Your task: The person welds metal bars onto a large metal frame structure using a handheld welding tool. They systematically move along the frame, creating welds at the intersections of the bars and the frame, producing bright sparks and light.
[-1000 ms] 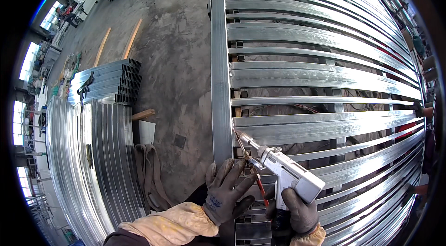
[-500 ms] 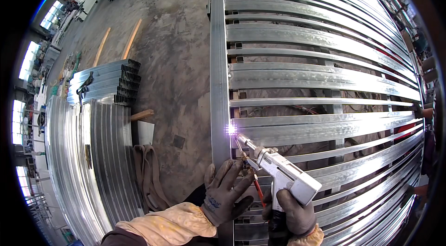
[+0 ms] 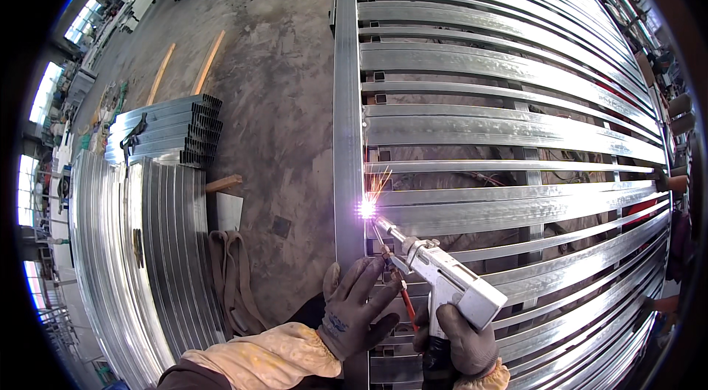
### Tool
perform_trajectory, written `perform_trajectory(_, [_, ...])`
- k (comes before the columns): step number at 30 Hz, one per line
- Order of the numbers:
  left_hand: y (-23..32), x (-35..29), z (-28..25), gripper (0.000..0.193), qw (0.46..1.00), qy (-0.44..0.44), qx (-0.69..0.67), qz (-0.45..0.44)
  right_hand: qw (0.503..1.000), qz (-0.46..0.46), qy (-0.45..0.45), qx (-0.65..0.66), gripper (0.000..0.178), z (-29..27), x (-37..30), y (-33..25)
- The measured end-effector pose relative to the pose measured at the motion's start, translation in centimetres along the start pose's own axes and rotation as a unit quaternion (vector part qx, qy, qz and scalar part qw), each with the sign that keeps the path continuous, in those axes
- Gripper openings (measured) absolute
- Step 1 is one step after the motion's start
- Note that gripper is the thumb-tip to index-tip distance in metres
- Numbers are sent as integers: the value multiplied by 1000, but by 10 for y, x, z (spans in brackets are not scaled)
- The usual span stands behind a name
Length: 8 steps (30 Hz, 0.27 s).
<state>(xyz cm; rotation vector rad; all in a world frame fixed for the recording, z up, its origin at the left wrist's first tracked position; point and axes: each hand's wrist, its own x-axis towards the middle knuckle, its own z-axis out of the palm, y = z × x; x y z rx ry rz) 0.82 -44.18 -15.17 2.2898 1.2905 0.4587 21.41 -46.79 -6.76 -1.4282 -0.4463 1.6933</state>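
In a grey glove, my right hand (image 3: 466, 338) grips a white pistol-shaped welding gun (image 3: 459, 287). Its nozzle points up and left at a bright violet-white weld glow (image 3: 366, 208), where a flat crossbar (image 3: 501, 206) meets the long metal side rail (image 3: 349, 95). Orange sparks rise from that joint. A thin feed tube with a red section (image 3: 408, 305) runs beneath the gun's nozzle. My left hand (image 3: 352, 312), also gloved, lies over the rail below the glow, fingers spread, its fingertips close to the feed tube. The glow hides the joint itself.
Many parallel metal bars spread to the right. Stacked metal profiles (image 3: 169, 242) lie on the floor at left, beside a brown strap (image 3: 240, 279) and wooden strips (image 3: 209, 62). At the far right edge, another person's hands (image 3: 675, 183) reach toward the bars.
Orange sparks now spray upward from the weld. The glow has grown and sits slightly lower, and the gun has shifted a little left. My left hand stays nearly in place.
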Motion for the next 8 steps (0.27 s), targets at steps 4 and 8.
perform_trajectory(4, [-3, -1, 0, 69, 1000, -2, -10, 1, 1000, 20, 0, 6, 24, 4, -1, -7])
perform_trajectory(8, [-4, -1, 0, 68, 1000, -9, -21, -1, 999, 20, 2, -28, 44, 1, 0, -3])
